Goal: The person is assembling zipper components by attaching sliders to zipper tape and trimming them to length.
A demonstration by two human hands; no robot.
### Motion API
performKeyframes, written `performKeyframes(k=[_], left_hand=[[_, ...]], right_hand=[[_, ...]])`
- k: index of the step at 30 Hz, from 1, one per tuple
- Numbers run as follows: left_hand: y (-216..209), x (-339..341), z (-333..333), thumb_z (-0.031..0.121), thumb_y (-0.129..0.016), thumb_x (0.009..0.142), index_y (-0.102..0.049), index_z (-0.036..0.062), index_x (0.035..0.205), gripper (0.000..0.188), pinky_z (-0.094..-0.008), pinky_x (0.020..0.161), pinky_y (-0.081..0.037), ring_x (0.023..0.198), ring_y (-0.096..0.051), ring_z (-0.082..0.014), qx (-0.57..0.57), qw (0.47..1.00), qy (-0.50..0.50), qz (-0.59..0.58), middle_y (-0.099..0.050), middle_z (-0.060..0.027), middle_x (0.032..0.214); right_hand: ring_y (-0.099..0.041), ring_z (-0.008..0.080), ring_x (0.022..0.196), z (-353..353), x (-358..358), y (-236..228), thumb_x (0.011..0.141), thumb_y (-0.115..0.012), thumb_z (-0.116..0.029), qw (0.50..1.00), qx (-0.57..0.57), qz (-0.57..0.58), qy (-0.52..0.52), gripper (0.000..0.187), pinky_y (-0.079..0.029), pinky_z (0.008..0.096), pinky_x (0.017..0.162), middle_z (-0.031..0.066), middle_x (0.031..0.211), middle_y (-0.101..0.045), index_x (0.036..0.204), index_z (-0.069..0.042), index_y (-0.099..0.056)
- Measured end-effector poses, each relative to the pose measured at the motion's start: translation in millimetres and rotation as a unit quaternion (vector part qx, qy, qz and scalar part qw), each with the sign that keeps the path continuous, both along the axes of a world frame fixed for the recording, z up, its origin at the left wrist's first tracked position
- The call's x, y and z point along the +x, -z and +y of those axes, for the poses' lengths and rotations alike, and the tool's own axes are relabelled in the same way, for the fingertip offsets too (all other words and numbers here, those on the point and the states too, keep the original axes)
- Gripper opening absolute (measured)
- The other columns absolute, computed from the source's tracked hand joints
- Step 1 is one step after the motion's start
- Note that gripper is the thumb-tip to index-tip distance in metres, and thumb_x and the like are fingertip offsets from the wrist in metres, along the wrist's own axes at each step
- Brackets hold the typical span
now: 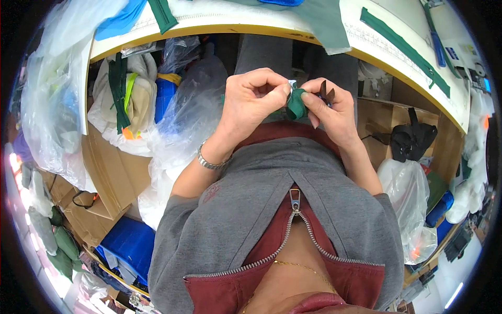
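Note:
Close together in front of my lap, both hands are at a small dark green fabric piece (296,106). My left hand (250,99) pinches its upper left edge with thumb and forefinger, where a small white bit (292,83) shows; I cannot tell whether that is a label or thread. The thumb and fingers of my right hand (334,112) grip the fabric from the other side. Dark-bladed thread snips (327,93) are also tucked in the right hand, blades pointing up and away from the cloth. Their handles are mostly hidden by the fingers.
Beyond my hands curves a white table with a yellow edge (230,29), bearing a green zipper strip (405,49) and grey-green cloth (327,26). Clear plastic bags (191,99) and a cardboard box (112,167) crowd the left. More boxes and a black strapped item (414,137) lie right.

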State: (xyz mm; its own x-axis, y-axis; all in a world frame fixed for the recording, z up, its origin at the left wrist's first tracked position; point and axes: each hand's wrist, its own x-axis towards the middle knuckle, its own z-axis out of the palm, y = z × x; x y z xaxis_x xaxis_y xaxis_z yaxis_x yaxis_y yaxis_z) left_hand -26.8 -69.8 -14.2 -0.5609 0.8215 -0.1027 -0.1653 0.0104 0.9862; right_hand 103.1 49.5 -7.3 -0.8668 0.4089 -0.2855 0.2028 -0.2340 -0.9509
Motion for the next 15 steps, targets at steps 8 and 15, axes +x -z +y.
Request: performKeyframes(k=[8,15], left_hand=[[1,-2,1,0.003,-0.062,0.076,-0.063,-0.0022,0.078,0.006,-0.0163,0.057,-0.043,0.064,-0.052,-0.0034,-0.018,0.998,0.020,-0.065,-0.059,-0.0008,0.071],[7,3,-3,0.003,-0.062,0.075,-0.062,-0.0026,0.077,0.006,-0.0168,0.056,-0.045,0.063,-0.054,-0.0039,-0.036,0.999,-0.018,0.004,-0.060,-0.0010,0.070]], right_hand=[[-0.053,0.0097,0.064,6,2,9,0.081,-0.059,-0.009,0.980,0.189,0.047,-0.030,0.015,-0.044,0.0233,0.057,0.0032,0.072,-0.057,0.093,0.000,-0.057],[-0.058,0.0220,0.066,-1,2,-9,0.072,-0.066,-0.019,0.849,0.529,-0.009,0.021,0.030,-0.046,0.0299,0.056,0.0076,0.076,-0.056,0.099,-0.007,-0.058]])
